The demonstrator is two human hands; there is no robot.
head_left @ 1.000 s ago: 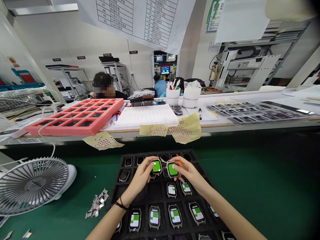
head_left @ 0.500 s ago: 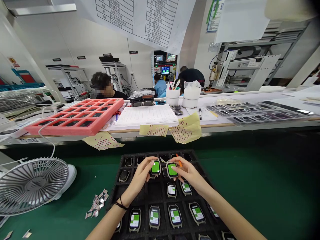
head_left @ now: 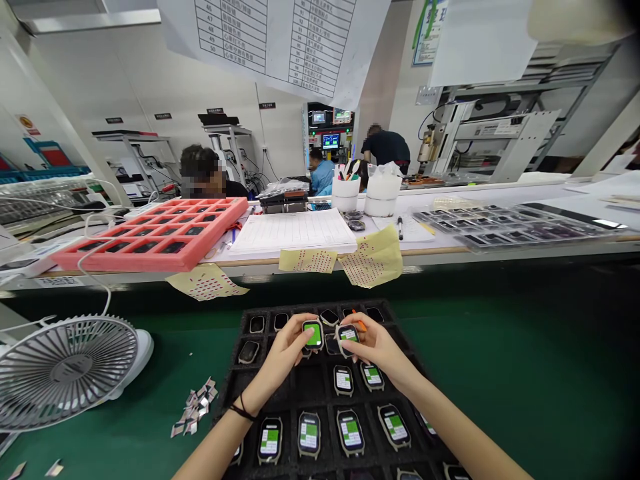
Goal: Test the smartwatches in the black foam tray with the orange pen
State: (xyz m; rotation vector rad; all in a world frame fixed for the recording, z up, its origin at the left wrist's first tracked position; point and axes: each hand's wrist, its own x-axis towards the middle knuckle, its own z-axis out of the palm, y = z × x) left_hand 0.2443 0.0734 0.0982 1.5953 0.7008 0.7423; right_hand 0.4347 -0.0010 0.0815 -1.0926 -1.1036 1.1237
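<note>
Over the black foam tray, my left hand is closed round a smartwatch whose screen is plain green, with the thumb on the glass. My right hand grips another smartwatch; its screen shows white and green blocks, and the thumb rests on its lower part. An orange strip shows by the right fingers. Below the hands, several watches lie in tray pockets with lit green-and-white screens, such as the watch. Watches in the back rows, such as the watch, have dark screens.
A white fan stands at left, with small label scraps on the green mat beside it. On the shelf ahead are a pink foam tray, paper sheets, white cups and clear trays. Several people are beyond.
The watch screen in my right hand has gone from plain green to white and green blocks. Both hands have barely moved. A person in the background has straightened up somewhat.
</note>
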